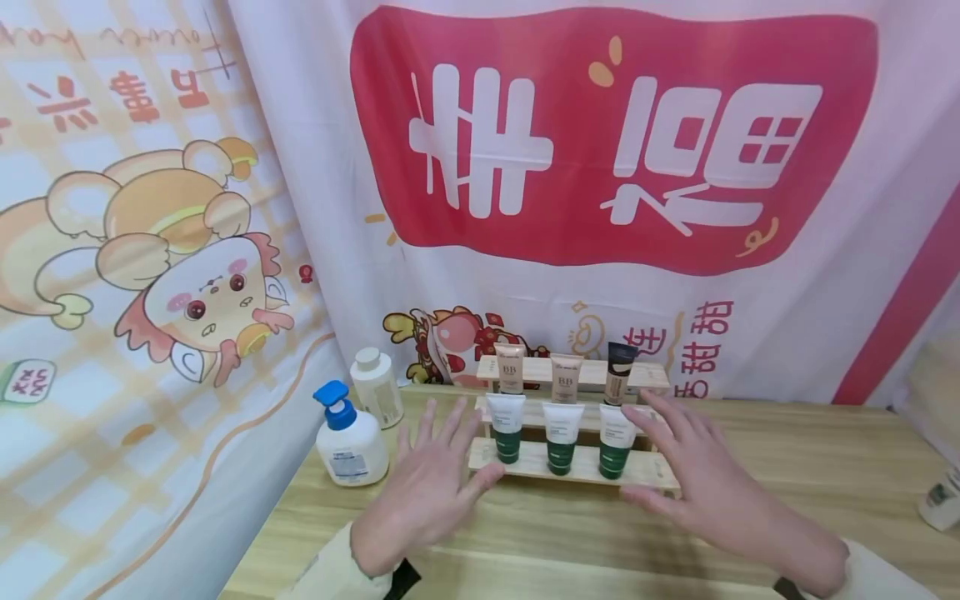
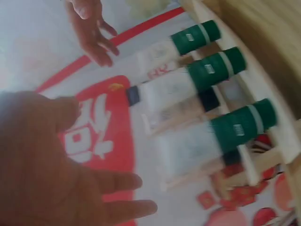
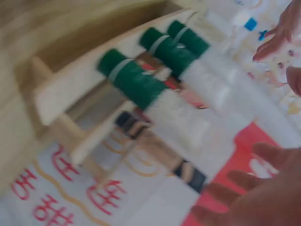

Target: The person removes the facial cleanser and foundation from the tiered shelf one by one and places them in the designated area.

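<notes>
A tiered wooden rack stands on the table. Its front step bears three white tubes with green caps, the middle one between the other two. Behind them are two beige BB tubes and a black-topped tube. At the rack's left end my left hand has its fingers spread, holding nothing. Opposite it, my right hand is at the right end with its fingers extended and no object in it. Whether either hand touches the rack cannot be told. Both wrist views are blurred.
Left of the rack are a white pump bottle with a blue top and a white capped bottle. Another white container sits at the far right edge. A printed cloth hangs behind the wooden table, with another along the left.
</notes>
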The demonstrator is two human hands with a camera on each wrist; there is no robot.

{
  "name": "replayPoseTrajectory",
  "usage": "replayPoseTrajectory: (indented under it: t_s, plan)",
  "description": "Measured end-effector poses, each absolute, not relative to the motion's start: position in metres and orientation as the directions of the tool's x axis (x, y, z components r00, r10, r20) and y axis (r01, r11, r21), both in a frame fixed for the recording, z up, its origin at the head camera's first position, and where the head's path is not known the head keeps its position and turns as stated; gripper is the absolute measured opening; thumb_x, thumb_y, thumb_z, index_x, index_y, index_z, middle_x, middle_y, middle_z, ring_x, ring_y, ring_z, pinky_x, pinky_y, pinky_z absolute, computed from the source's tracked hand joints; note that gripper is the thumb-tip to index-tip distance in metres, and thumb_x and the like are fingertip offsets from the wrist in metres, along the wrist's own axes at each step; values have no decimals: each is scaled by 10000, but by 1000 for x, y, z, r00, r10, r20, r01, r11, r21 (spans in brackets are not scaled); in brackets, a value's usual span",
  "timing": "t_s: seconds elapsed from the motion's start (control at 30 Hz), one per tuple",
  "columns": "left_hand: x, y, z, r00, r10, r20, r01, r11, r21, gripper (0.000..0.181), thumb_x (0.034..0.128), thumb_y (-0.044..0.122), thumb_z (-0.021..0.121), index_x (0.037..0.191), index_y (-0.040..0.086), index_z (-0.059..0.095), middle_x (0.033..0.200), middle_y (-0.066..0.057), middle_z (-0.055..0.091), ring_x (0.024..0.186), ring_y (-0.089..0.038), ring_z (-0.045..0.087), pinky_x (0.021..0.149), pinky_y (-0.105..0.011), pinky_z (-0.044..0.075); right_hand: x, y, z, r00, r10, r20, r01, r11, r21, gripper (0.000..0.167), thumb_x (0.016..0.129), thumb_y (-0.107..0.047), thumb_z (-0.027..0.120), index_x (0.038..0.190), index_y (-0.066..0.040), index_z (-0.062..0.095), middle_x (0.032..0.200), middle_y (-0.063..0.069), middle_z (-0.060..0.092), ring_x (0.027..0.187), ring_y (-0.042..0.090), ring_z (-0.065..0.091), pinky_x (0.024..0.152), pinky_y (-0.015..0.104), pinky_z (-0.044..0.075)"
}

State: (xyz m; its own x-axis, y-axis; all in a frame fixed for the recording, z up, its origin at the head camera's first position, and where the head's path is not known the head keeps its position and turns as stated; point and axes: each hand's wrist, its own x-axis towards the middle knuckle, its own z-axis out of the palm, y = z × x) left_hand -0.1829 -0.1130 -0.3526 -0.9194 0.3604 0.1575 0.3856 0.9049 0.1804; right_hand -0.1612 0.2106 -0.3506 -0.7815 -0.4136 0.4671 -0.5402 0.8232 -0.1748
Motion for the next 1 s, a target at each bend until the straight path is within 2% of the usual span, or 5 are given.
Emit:
replayPoseTrajectory:
  t_s: [0.23,0.4,0.53,0.73,1.0]
  plan:
    - [-227,-121,-403,-937,277,215,332,899,286,481,916,441,572,1314,172,535,1326,-63,510,1175,-288,459,942,-506,375,-199,224,-388,-671,-328,665,-637,714,-291,691,723,-155,816,1336,-117,500,1301,114,483,1186,295,441,934,531,392]
    - [-253,-121,-435,-941,269,207,331,858,392,426,898,336,638,1266,130,574,1276,-76,538,1110,-276,495,934,-500,406,-215,221,-413,-663,-255,704,-632,694,-344,627,730,-118,810,1292,-75,534,1218,57,550,1086,218,523,897,389,460]
    - [-264,-121,-450,-938,278,206,341,839,423,369,899,319,642,1208,119,610,1212,-61,572,1053,-257,519,901,-471,426,-222,214,-428,-688,-186,702,-593,701,-396,602,747,-89,803,1279,-66,521,1112,33,589,914,168,583,719,315,517]
    - [-270,-117,-461,-944,277,179,330,826,458,308,886,272,665,1147,111,633,1122,-41,604,981,-226,539,849,-437,452,-224,207,-436,-725,-110,680,-542,700,-465,555,763,-10,773,1250,-92,520,923,-48,575,714,106,517,535,259,421]
    - [-271,-116,-469,-948,255,190,316,828,463,289,865,250,690,1116,115,641,1114,-45,605,968,-221,545,833,-426,461,-207,237,-411,-626,-100,773,-632,646,-429,579,717,86,757,1238,-29,531,929,45,650,836,107,612,629,139,497]
